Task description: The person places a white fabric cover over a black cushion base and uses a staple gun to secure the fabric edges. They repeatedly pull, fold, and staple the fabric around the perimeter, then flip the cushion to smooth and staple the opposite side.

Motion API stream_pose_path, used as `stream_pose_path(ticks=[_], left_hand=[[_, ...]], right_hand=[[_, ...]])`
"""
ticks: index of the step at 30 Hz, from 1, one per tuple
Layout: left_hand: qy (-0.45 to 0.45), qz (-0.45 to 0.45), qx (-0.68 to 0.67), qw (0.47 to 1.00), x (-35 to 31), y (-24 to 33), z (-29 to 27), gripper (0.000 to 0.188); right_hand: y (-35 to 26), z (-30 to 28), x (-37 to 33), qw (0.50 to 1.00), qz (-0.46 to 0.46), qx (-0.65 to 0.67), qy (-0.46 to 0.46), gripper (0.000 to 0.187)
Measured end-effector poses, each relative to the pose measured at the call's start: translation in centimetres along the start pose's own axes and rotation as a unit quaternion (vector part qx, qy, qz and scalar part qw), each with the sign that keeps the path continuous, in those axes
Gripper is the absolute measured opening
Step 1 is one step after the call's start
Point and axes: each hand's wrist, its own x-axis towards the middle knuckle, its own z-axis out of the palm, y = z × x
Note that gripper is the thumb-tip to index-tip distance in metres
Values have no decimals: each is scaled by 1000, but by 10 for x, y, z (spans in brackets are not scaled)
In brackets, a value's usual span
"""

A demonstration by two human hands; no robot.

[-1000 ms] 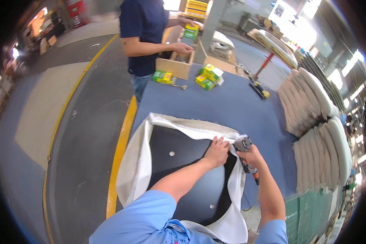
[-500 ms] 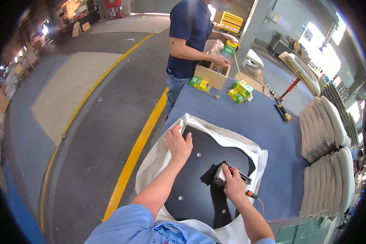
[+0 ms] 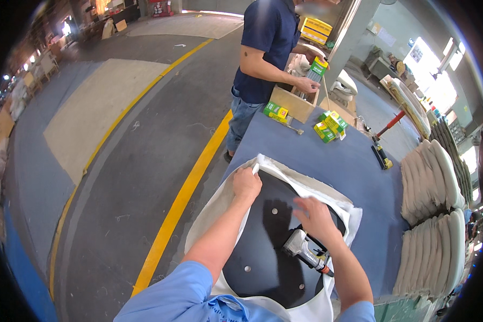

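A black seat panel (image 3: 263, 244) with several round holes lies on white fabric (image 3: 306, 190) that folds up around its edges. At the far left corner, my left hand (image 3: 247, 183) is closed on the fabric edge. My right hand (image 3: 317, 219) hovers over the panel's right half with its fingers apart, slightly blurred, holding nothing. Just below it, a silver and black pneumatic staple gun (image 3: 305, 248) rests on the panel, its orange hose fitting towards the lower right.
A co-worker (image 3: 268, 59) stands at the far side, handling a green and yellow box over a wooden box (image 3: 292, 104). Several similar boxes (image 3: 331, 126) sit on the blue table (image 3: 378, 214). Another staple gun (image 3: 381, 155) lies far right, near stacked white cushions (image 3: 432, 182).
My right hand has let go of the staple gun, leaving it on the panel, and moved farther away from me. My left hand has closed on the fabric edge.
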Motion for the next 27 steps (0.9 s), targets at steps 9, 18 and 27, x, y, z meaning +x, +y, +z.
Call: stream_pose_path(ticks=[9, 18, 27], left_hand=[[116, 66, -88, 987, -2, -3, 30, 16], [127, 68, -171, 975, 1, -6, 31, 14], [164, 68, -196, 964, 2, -10, 32, 14]], right_hand=[[24, 77, 159, 993, -83, -4, 81, 28], [33, 108, 186, 962, 39, 173, 206, 17], [26, 127, 147, 956, -100, 92, 262, 9]])
